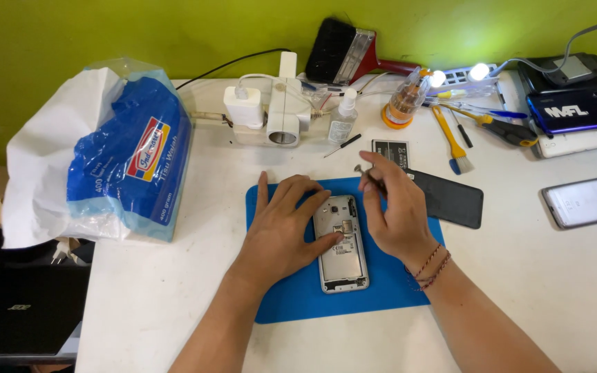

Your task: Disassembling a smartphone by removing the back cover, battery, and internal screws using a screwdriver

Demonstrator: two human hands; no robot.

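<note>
White desk carries one blue mat, where one opened phone lies lengthwise, pointing away from the person. Left hand rests open, steadying the phone; right hand pinches a small metal tool. One dark back cover lies beside the mat.

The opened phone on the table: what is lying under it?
Under the opened phone lies a blue mat on the white table. The left hand covers part of the mat, and whatever lies directly beneath the phone is hidden.

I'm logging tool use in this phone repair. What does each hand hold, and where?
Right hand pinches a thin metal tool near its tip. Left hand holds nothing, pressing the opened phone.
</note>
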